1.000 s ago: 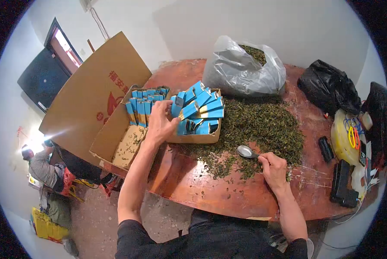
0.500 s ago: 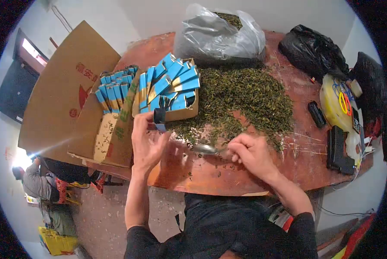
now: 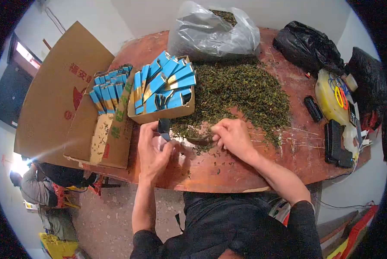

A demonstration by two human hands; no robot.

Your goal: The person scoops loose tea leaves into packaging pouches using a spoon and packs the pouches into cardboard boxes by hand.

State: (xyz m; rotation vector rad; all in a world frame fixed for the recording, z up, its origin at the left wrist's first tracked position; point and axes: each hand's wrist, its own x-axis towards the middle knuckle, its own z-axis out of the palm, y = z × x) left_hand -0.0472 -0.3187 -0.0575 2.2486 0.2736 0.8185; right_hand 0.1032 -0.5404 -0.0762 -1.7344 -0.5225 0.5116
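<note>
My left hand (image 3: 153,153) holds a small open packet (image 3: 163,128), dark inside, upright between thumb and fingers. It is just below a small carton (image 3: 167,114) full of blue and gold packets (image 3: 169,77). My right hand (image 3: 234,138) is closed on a spoon (image 3: 198,140), whose bowl is at the near edge of a heap of dried leaves (image 3: 241,93) and seems to carry some. The spoon's bowl points toward the packet, a short gap away.
A large cardboard box (image 3: 122,129) with more blue packets stands at left. Behind the heap is a clear plastic bag (image 3: 215,36) of leaves. Black bags (image 3: 308,45) and a black case (image 3: 338,144) lie at right. A person (image 3: 35,187) is at far left.
My left hand has taken a packet from the small carton and brought it toward me. My right hand has moved left with the spoon to the leaves nearer the packet. The view has shifted.
</note>
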